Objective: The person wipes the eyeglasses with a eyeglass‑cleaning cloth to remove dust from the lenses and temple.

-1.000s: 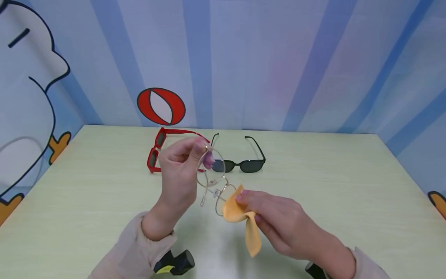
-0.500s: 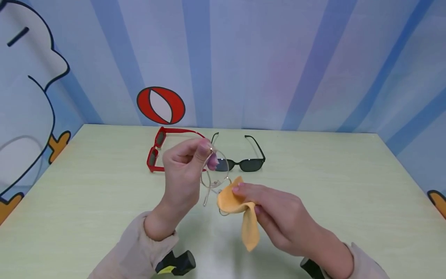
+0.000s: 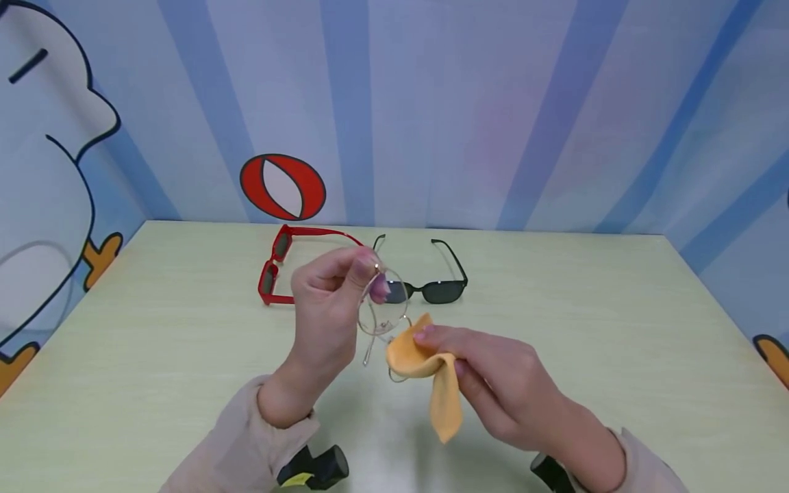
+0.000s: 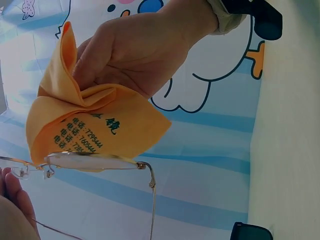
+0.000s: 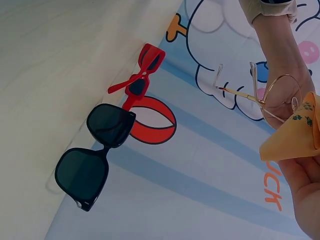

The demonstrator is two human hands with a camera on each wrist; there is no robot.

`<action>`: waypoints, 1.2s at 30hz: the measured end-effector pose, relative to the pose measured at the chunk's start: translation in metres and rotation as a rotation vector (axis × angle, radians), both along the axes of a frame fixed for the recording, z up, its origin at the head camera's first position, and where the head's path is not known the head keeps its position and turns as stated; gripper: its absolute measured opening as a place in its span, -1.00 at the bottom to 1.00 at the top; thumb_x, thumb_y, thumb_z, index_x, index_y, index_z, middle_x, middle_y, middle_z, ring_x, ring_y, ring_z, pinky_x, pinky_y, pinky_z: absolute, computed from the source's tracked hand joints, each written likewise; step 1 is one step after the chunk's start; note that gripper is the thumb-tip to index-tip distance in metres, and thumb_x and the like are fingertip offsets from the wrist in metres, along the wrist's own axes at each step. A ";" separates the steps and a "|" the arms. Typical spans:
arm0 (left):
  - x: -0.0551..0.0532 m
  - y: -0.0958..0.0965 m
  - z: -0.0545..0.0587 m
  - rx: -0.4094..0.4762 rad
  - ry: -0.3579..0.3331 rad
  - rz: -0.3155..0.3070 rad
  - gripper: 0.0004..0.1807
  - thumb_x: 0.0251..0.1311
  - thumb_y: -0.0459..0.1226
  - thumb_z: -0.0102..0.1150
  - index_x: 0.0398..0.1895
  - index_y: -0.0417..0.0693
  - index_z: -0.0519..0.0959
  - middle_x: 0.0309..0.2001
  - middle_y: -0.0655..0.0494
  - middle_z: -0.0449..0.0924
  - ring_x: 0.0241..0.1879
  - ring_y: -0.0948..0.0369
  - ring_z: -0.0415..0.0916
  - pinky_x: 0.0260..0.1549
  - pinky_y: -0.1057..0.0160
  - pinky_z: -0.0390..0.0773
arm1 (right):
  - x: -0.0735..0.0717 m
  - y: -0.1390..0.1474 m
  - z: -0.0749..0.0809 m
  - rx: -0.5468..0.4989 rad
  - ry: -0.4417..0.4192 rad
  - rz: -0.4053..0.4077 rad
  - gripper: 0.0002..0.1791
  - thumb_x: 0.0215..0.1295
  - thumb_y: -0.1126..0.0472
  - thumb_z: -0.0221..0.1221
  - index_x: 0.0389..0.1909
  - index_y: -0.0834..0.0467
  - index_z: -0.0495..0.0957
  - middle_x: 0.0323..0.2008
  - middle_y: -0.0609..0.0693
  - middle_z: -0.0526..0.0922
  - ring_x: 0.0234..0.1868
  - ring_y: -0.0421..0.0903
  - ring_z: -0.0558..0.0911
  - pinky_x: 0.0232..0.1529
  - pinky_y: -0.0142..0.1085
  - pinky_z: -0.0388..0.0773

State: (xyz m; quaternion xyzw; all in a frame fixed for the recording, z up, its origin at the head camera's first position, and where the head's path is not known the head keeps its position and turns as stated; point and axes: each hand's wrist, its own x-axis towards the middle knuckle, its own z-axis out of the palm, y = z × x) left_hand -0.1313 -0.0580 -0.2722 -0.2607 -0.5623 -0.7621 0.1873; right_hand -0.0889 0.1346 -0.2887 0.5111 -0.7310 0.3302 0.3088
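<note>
Gold thin-rimmed eyeglasses [image 4: 90,161] with clear lenses hang in the air between my hands. My left hand [image 3: 327,308] pinches them at the outer end of one rim, near the hinge. My right hand [image 3: 505,387] pinches a yellow-orange cleaning cloth [image 3: 409,356] folded about the other lens, hiding most of that lens in the head view. A loose corner of the cloth dangles below the fingers. Green printing shows on the cloth in the left wrist view. The temples stand unfolded; one slim temple [image 5: 240,93] shows in the right wrist view.
On the pale table [image 3: 616,329], behind my hands, lie red-framed sunglasses [image 3: 271,263] and black sunglasses [image 3: 444,292], both with temples unfolded. My left hand partly covers both. A blue striped backdrop [image 3: 431,116] with cartoon figures rises along the table's back and sides.
Over the second, the eyeglasses and left hand have shifted slightly right. The cloth has moved left and up over the lower lens, which was more exposed before. Both grips stay the same.
</note>
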 end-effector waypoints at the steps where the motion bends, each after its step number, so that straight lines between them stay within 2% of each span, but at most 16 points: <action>1: 0.000 0.000 0.000 -0.004 0.002 0.001 -0.90 0.13 -0.04 0.17 -0.38 0.31 0.66 -0.56 0.24 0.51 -0.54 0.27 0.46 -0.42 0.42 0.54 | 0.000 0.001 -0.001 -0.001 -0.006 -0.002 -0.62 0.49 0.21 -0.21 -0.05 0.38 0.49 -0.10 0.14 0.63 -0.08 0.01 0.63 -0.03 -0.33 0.52; 6: 0.000 0.000 -0.001 -0.008 0.008 -0.006 -0.90 0.14 -0.04 0.16 -0.38 0.31 0.66 -0.56 0.24 0.51 -0.54 0.27 0.46 -0.42 0.41 0.54 | -0.001 0.003 -0.004 -0.015 -0.010 0.001 -0.63 0.48 0.21 -0.20 -0.05 0.38 0.50 -0.10 0.14 0.63 -0.08 0.00 0.63 -0.03 -0.34 0.51; 12: -0.001 -0.002 0.001 0.014 0.016 -0.001 -0.91 0.15 -0.08 0.17 -0.38 0.28 0.66 -0.57 0.23 0.52 -0.55 0.28 0.46 -0.44 0.42 0.54 | -0.004 0.003 -0.007 -0.021 0.023 0.008 -0.63 0.48 0.22 -0.20 -0.08 0.39 0.50 -0.13 0.15 0.63 -0.12 0.00 0.65 -0.05 -0.33 0.52; 20: -0.001 -0.003 0.001 0.039 0.005 -0.002 -0.91 0.15 -0.08 0.18 -0.38 0.25 0.67 -0.56 0.23 0.53 -0.55 0.29 0.47 -0.44 0.42 0.54 | -0.004 0.005 -0.012 -0.004 0.007 -0.001 -0.62 0.48 0.21 -0.20 -0.08 0.39 0.50 -0.12 0.14 0.63 -0.11 0.00 0.64 -0.03 -0.33 0.52; 26: -0.001 -0.001 0.001 0.022 0.011 -0.018 -0.90 0.14 -0.06 0.17 -0.38 0.28 0.67 -0.56 0.24 0.52 -0.54 0.28 0.46 -0.43 0.41 0.54 | -0.004 0.002 -0.006 -0.026 0.023 0.018 -0.62 0.48 0.22 -0.21 -0.05 0.40 0.50 -0.11 0.15 0.63 -0.10 0.00 0.64 -0.03 -0.33 0.52; 32: 0.000 0.000 0.001 0.004 0.008 -0.018 -0.89 0.13 -0.04 0.16 -0.38 0.31 0.66 -0.57 0.24 0.51 -0.55 0.26 0.45 -0.43 0.41 0.53 | -0.001 -0.001 0.001 -0.005 -0.009 0.012 -0.61 0.49 0.20 -0.22 -0.05 0.38 0.48 -0.12 0.13 0.63 -0.12 -0.01 0.64 -0.05 -0.32 0.53; 36: -0.001 0.000 0.000 0.005 0.013 -0.022 -0.89 0.14 -0.04 0.16 -0.37 0.30 0.67 -0.56 0.23 0.51 -0.55 0.26 0.45 -0.43 0.41 0.53 | -0.001 -0.001 0.001 -0.002 -0.013 0.008 -0.62 0.48 0.21 -0.22 -0.06 0.38 0.49 -0.12 0.13 0.63 -0.12 0.00 0.64 -0.06 -0.32 0.53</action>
